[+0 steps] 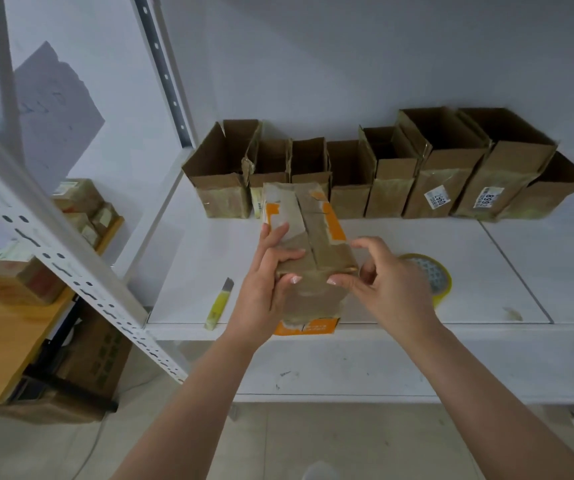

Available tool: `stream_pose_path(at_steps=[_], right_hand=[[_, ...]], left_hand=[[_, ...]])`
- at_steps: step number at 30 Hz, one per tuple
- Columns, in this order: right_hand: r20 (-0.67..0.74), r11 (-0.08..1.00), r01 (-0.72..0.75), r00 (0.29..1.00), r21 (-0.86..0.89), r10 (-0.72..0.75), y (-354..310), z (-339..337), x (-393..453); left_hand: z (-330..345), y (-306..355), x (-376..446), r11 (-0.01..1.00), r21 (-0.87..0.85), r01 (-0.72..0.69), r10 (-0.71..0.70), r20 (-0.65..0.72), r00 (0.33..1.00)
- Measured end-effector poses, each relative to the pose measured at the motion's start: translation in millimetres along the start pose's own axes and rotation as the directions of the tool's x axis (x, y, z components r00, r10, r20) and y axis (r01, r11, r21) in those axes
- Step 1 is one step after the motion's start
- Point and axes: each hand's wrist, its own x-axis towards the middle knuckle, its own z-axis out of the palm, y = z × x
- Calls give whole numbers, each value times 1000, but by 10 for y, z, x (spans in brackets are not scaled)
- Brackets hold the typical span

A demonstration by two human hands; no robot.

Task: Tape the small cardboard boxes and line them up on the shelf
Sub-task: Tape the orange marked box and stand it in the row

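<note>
- small worn brown cardboard box with orange printed patches (308, 244) stands on the white shelf board (486, 271), near its front edge, in front of the row of open brown cardboard boxes (382, 174) lined along the back wall
- left hand (268, 275) grips the box's left side, fingers curled over the closed top flaps, thumb on the near face
- right hand (385, 282) is at the box's right near corner, thumb touching the near top edge; fingers are curled but cannot tell if they pinch tape or anything at all
- roll of clear packing tape with yellow core (430, 275) lies flat on the shelf just behind the right hand; yellow utility knife (221, 303) lies left of the box, apart from it
- step in hand looks like closing the flaps and sealing the seam
- to do it well: keep both flaps pressed flush with the left hand, run tape down the centre seam and over both edges, rub it flat since the surface is torn and old tape may not hold
- then slide the box into the row, level with the others
</note>
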Motion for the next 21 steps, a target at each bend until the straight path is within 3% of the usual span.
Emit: stream_pose_path(at_steps=[9, 14, 18, 21], right_hand=[[16, 937, 125, 990, 327, -137, -10, 181, -128], [143, 808, -40, 988, 588, -56, 285, 75, -150], [255, 836, -5, 953, 549, -162, 364, 102, -100], [212, 864, 98, 950, 493, -228, 298, 201, -54]], left_hand=[[-157, -98, -240, 999, -18, 31, -31, 34, 999], [-209, -120, -268, 998, -29, 53, -51, 60, 997], [-203, -100, -258, 997, -37, 67, -64, 75, 995], [-200, -75, -238, 997, -43, 62, -58, 96, 994]])
